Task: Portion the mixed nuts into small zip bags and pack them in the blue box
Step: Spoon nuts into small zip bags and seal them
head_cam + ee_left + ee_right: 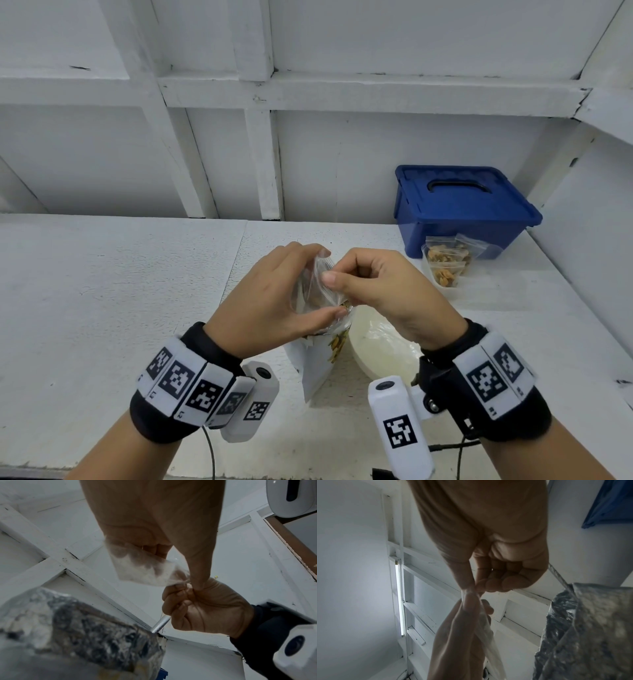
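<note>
White boards close off the room behind a white worktop [137,291], and we work near its front edge. Starting at our fingers: the left hand [274,291] curls its fingers and thumb round a small clear zip bag [315,284], holding it by its left side, while the right hand [387,291] pinches the bag's top edge between thumb and forefinger, its other fingers curled in. Both hands grip the same bag, above the worktop. It looks empty or nearly so, though we cannot tell for sure.

Just below the hands, toward 6 o'clock, stands the big foil-lined bag of nuts [325,356], open at the top, with a pale round bowl [380,346] beside it at 4 o'clock. Farther out, at 2 o'clock, a few filled bags [445,260] lie against the front of the blue box [462,209], whose lid is shut.

We judge the task partly done: some portions are bagged, none packed as far as we can see, and this bag is being opened for filling.

Only the head view shows the box, the filled bags and the bowl together. The left wrist view shows from below the bag [145,568] hanging see-through, and a silvery handle [160,624] tucked in the right hand's curled fingers [180,605], perhaps a scoop; the head view hides it. The right wrist view shows the pinch edge-on and a lit tube lamp [399,599].
</note>
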A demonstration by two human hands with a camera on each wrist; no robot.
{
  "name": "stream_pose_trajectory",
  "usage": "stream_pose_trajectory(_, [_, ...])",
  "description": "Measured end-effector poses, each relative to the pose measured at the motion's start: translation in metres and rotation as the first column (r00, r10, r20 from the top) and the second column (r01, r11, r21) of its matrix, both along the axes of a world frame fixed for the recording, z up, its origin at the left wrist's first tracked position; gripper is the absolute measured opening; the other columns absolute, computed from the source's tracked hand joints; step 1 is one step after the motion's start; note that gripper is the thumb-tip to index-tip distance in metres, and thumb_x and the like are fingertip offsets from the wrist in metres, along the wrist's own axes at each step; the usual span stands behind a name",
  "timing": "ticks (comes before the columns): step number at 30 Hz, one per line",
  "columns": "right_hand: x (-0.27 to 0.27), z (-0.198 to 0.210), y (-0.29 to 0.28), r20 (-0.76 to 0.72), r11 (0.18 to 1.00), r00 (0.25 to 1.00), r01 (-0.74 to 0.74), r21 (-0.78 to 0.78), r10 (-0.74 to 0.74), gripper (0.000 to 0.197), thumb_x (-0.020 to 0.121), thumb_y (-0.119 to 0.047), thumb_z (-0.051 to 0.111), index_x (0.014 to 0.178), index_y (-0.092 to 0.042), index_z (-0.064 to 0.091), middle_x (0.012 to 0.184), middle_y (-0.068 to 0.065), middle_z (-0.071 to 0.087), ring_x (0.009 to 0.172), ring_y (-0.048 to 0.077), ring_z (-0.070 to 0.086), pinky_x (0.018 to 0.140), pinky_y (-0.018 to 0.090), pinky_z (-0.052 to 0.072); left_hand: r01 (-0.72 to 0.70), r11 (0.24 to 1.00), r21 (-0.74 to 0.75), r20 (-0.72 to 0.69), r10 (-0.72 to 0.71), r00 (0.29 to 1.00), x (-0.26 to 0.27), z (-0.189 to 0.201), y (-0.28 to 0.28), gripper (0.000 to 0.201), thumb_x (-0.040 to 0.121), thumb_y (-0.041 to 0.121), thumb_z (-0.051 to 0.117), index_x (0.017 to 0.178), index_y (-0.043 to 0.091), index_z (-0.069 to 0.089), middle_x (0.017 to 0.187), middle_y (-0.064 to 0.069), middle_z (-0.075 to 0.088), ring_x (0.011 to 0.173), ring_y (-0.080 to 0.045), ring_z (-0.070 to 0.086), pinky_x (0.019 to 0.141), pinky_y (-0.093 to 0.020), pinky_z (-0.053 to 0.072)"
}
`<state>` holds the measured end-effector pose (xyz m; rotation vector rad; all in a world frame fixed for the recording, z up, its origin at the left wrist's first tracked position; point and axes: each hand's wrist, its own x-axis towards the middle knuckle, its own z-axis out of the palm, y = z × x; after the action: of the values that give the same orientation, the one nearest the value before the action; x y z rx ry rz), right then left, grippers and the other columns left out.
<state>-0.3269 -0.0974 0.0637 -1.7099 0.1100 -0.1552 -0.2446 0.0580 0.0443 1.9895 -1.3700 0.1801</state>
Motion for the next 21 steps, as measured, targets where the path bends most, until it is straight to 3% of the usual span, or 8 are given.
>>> stream_pose_trajectory(6, [-0.001,0.000,-0.001,-0.036,1.000,0.999,0.007,-0.010,-0.007,0.015,0.089,-0.012,0.058,0.079,-0.006,0.067,0.065,0.003,0.056,0.058,0.006,0.048,0.059,0.018,0.043,-0.005,1.000,-0.012,0.017,0.005,1.000,0.000,0.000,0.000,0.059,0.076,0.056,0.059,0.114,0.011,0.055,0.093,0.002,0.059,0.081,-0.008,0.050,0.070,-0.023,0.043])
stream_pose_trajectory(10, [-0.004,0.001,-0.001,0.019,0.978,0.998,0.065,-0.196,-0.062,0.009,0.086,-0.010,0.061,0.091,-0.018,0.062,0.066,0.007,0.059,0.061,0.010,0.052,0.062,0.021,0.045,-0.002,1.000,-0.031,0.045,0.004,0.999,-0.001,0.001,0.001,0.052,0.079,0.054,0.056,0.110,0.013,0.056,0.087,0.005,0.056,0.075,-0.002,0.043,0.067,-0.017,0.039])
stream_pose_trajectory(14, [-0.010,0.006,0.001,0.093,0.930,0.995,0.060,-0.362,-0.028,0.019,0.087,-0.009,0.056,0.085,-0.025,0.065,0.079,0.001,0.064,0.073,0.005,0.058,0.070,0.020,0.048,-0.019,0.999,-0.040,0.066,0.022,0.998,0.000,0.002,0.001,0.051,0.081,0.053,0.053,0.107,0.010,0.058,0.085,0.010,0.051,0.073,0.001,0.038,0.067,-0.015,0.037])
stream_pose_trajectory(18, [-0.011,0.006,0.001,0.018,0.893,0.999,-0.018,-0.449,0.029,0.031,0.089,-0.010,0.053,0.085,-0.037,0.070,0.096,-0.006,0.058,0.088,-0.002,0.054,0.073,0.009,0.040,-0.024,1.000,-0.018,0.050,0.025,0.998,0.004,0.001,0.004,0.048,0.083,0.051,0.052,0.109,0.011,0.061,0.090,0.000,0.059,0.077,-0.011,0.054,0.068,-0.026,0.043])
stream_pose_trajectory(21, [-0.014,0.006,0.002,0.074,0.872,0.995,0.089,-0.481,-0.060,0.026,0.091,-0.015,0.051,0.091,-0.036,0.066,0.098,-0.008,0.055,0.087,-0.007,0.050,0.071,0.003,0.037,-0.048,0.999,-0.018,0.005,0.048,0.999,0.007,-0.005,0.010,0.044,0.084,0.049,0.052,0.108,0.014,0.062,0.093,0.003,0.059,0.082,-0.007,0.054,0.072,-0.017,0.043])
